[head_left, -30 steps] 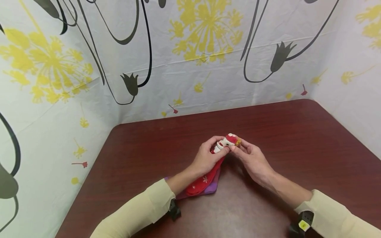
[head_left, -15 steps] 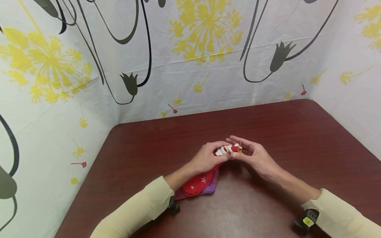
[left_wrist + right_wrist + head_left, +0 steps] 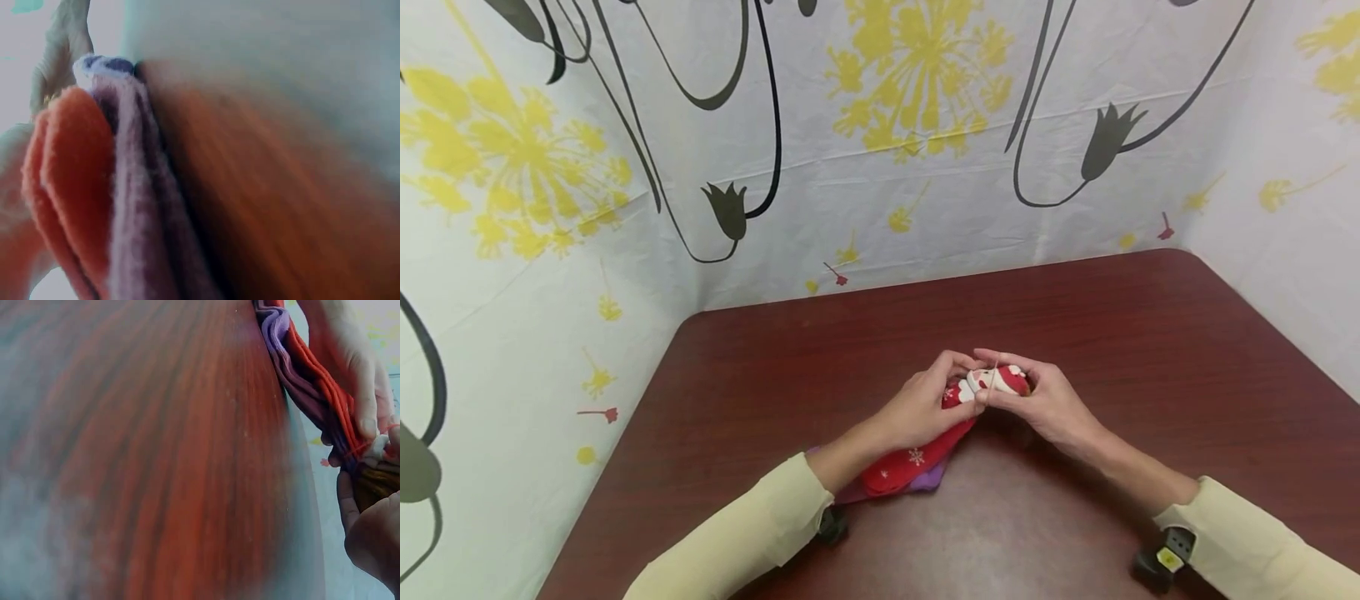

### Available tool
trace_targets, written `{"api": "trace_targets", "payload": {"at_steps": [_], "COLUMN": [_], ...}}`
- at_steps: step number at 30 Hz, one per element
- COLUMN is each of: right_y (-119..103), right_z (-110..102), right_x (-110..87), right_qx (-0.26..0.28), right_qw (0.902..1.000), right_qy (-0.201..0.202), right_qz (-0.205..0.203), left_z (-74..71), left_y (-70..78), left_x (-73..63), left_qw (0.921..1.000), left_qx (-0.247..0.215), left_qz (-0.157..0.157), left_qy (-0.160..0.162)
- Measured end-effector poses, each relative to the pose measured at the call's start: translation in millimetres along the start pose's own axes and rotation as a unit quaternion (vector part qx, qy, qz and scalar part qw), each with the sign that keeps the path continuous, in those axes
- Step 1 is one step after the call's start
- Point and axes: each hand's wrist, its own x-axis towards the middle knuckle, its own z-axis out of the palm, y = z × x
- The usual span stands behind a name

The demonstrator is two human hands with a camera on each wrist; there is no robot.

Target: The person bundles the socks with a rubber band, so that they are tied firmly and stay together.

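Red socks (image 3: 916, 457) with white snowflakes and a Santa face lie bundled over purple socks (image 3: 929, 479). My left hand (image 3: 917, 408) grips the bundle behind the Santa face. My right hand (image 3: 1048, 400) curls round the cuff end, its thumb and fingertips holding a thin rubber band (image 3: 994, 375) that crosses the Santa face. Both thumbs nearly meet at the bundle's near side. In the right wrist view, the red and purple layers gather between the hands, with a brownish cuff (image 3: 378, 487) by my right hand. The left wrist view shows the folded red (image 3: 81, 181) and purple socks (image 3: 140, 200) close up.
The dark red-brown wooden table (image 3: 790, 367) extends around the hands. A white cloth with yellow and grey flower prints (image 3: 880, 217) hangs behind it and along both sides. Black wrist cameras sit at both cuffs.
The right hand has brought the rubber band from the socks' cuff end leftward onto the Santa face. The Santa face has turned into fuller view. The left hand keeps its grip with little movement.
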Motion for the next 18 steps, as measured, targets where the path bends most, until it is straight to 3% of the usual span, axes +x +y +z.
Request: {"api": "trace_targets", "payload": {"at_steps": [3,7,12,18], "right_y": [0.3,-1.8,-3.4,-1.7], "right_z": [2.5,1.7,0.4,-1.1], "right_x": [0.6,-0.7,-2.8,-2.9], "right_qx": [0.025,0.008,-0.055,-0.085], "right_qw": [0.9996,0.9999,0.9985,0.9963], "right_qy": [-0.003,0.001,-0.007,-0.016], "right_qz": [-0.010,-0.010,-0.004,-0.005], "left_z": [0.6,-1.2,-5.0,-9.6], "left_y": [-1.0,-3.1,-5.9,-3.6], "left_x": [-6.7,-9.9,-8.8,-7.7], "left_qw": [0.9995,0.9992,0.9977,0.9981], "left_qx": [0.004,0.013,0.036,0.052], "left_qz": [-0.021,0.005,0.048,0.031], "left_qy": [0.023,0.037,0.031,0.009]}}
